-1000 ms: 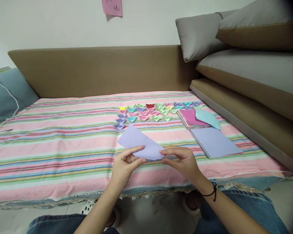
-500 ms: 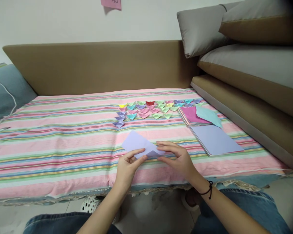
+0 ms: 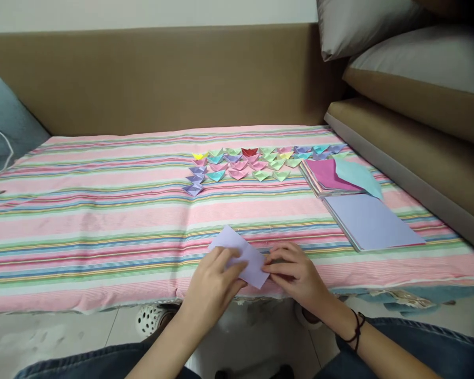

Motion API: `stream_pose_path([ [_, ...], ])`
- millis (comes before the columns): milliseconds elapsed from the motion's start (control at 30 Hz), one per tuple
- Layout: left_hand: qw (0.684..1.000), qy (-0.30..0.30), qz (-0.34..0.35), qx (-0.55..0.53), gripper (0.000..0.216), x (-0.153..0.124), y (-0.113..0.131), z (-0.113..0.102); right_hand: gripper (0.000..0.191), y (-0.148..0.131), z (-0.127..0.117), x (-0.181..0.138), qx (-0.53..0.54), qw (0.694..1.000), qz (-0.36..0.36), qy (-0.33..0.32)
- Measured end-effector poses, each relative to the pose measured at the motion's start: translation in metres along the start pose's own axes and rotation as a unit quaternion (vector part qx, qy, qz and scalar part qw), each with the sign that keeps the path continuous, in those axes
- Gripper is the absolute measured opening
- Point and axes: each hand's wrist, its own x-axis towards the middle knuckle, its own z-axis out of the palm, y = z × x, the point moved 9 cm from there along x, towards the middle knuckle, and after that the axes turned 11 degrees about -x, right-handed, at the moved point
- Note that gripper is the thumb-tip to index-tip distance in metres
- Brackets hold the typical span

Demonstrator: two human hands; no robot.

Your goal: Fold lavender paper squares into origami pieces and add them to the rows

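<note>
A folded sheet of lilac paper point(image 3: 256, 263) is held between both hands just above the front part of the striped cloth. My left hand point(image 3: 217, 279) covers its left and lower side, fingers bent over the top and thumb near the lower edge. My right hand point(image 3: 296, 271) pinches the paper's right corner between fingertips and thumb; a dark cord circles that wrist. Part of the paper is hidden beneath the left fingers. Beyond the hands, several small folded paper boats point(image 3: 239, 164) in many colours stand in rows.
At the right lie a stack of lilac paper sheets point(image 3: 373, 221) and a pile of coloured paper point(image 3: 327, 173) with magenta and pale blue on top. The striped cloth point(image 3: 102, 221) spreads underneath. Stacked cushions point(image 3: 418, 63) rise along the right, and a brown backrest point(image 3: 161, 79) stands behind.
The lilac paper has turned and come lower, nearer the front edge. My left hand has moved over its face, and my right hand still grips the right corner. The camera view has tilted downward.
</note>
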Motion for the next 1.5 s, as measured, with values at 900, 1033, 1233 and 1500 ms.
stream_pose_path([
  [900, 0.997, -0.009, 0.052, -0.057, 0.019, 0.004, 0.001, 0.017, 0.025, 0.017, -0.019, -0.002, -0.055, 0.994, 0.023, -0.089],
  [1033, 0.994, -0.004, 0.01, -0.111, 0.016, 0.006, -0.007, 0.018, 0.018, 0.017, -0.014, -0.002, -0.048, 0.996, 0.028, -0.075],
  [1233, 0.982, 0.058, -0.076, -0.16, 0.008, 0.007, -0.025, 0.016, 0.002, 0.02, -0.015, -0.001, -0.039, 0.996, 0.072, -0.019],
  [1500, 0.982, 0.074, -0.123, -0.122, 0.01, 0.007, -0.031, 0.016, 0.015, 0.032, -0.009, -0.001, -0.022, 0.986, 0.168, 0.005],
])
